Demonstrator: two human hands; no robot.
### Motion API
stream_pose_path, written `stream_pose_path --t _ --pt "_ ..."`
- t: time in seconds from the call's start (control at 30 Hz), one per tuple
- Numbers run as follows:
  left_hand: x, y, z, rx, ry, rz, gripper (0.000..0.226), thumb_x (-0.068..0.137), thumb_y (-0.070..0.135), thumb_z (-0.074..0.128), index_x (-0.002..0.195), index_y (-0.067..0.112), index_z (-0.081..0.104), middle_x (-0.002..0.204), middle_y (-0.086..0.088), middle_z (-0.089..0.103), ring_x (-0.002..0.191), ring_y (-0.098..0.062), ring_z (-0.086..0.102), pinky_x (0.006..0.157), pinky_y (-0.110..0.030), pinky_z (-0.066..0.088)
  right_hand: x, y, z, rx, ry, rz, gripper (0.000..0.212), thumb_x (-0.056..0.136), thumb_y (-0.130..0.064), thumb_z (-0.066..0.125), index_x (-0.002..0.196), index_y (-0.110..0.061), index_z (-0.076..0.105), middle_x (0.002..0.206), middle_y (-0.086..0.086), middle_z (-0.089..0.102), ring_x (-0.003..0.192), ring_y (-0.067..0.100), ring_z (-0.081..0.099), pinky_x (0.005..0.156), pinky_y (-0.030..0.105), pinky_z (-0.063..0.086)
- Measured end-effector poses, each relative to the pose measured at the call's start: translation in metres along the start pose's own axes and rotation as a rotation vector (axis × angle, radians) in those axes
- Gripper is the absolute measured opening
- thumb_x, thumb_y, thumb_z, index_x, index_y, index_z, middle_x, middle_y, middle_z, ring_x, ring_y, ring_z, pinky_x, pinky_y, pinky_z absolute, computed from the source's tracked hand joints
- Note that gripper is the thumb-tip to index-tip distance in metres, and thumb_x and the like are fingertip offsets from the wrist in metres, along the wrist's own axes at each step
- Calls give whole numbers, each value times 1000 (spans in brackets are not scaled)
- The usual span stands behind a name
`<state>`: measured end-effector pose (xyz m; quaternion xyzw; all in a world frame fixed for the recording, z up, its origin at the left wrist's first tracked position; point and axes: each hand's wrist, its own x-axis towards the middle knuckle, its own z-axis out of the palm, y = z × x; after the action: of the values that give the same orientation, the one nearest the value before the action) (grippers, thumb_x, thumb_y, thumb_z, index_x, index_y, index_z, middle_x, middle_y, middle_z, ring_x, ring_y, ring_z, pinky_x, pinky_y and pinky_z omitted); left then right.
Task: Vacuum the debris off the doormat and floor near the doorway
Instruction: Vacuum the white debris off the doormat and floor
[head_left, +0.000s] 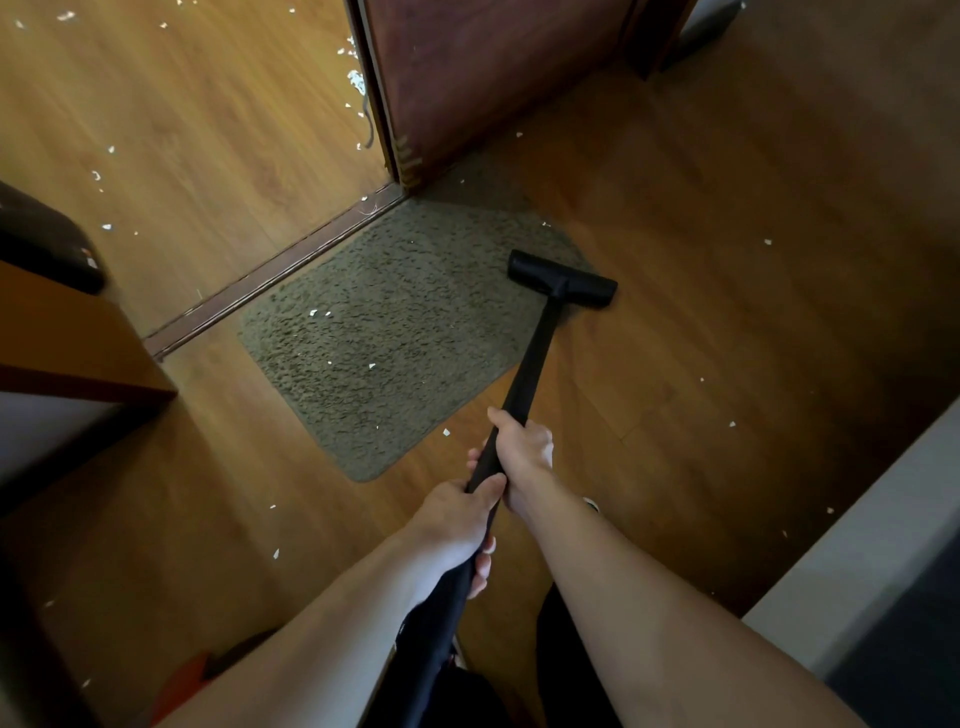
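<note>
While I am watching through the head camera, the left hand (457, 525) is wrapping its fingers fully round the near end of the long black vacuum tube (530, 358), thumb lying along the top. The right hand (522, 452) is gripping the same tube just beyond it, fingers curled tightly, the two hands almost touching. The tube is slanting away to the wide black floor nozzle (562, 279), which is sitting across the far right edge of the shaggy grey-brown rectangular doormat (395, 332), part on the mat and part on the brown wood-plank floor (675, 260). Small white scraps of debris (372, 366) are lying on the mat left of the nozzle, and more are dotting the floor around it and beyond the dark threshold strip (270, 275) at far left. The reddish-brown wooden door (493, 78) is standing just past the mat.
</note>
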<state>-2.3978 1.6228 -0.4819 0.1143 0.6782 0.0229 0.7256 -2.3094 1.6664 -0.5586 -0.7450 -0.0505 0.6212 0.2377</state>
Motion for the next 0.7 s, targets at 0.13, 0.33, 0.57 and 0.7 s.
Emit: stream_pose_path --t 0.13,0.33,0.57,0.7 --pt "7 9 6 -10 0 -10 29 101 49 47 101 21 54 62 -5 50 36 -13 43 38 -18 38 12 -9 -5 -9 2 -2 31 100 -26 65 119 -3 57 44 2 63 43 21 65 49 31 56" --pt "12 -6 6 -3 -7 31 31 101 48 46 108 19 55 61 -6 50 36 -14 44 38 -20 38 12 4 -5 -12 15 -12 32 99 -25 66 118 0 59 60 9 64 44 21 65 48 31 55" --pt "-6 -56 -8 -3 -3 10 31 102 45 47 108 16 54 55 -5 52 34 -14 44 36 -23 37 -24 45 -1 -62 -17 17 31 101 -26 65 120 -3 58 54 5 64 46 20 66 48 31 57" --pt "-16 -79 -17 -14 -10 -68 35 103 42 45 107 8 53 49 -6 52 31 -17 43 35 -23 37 -45 69 5 -97 -54 18 26 101 -25 64 121 -10 56 63 7 65 47 18 66 49 31 58"
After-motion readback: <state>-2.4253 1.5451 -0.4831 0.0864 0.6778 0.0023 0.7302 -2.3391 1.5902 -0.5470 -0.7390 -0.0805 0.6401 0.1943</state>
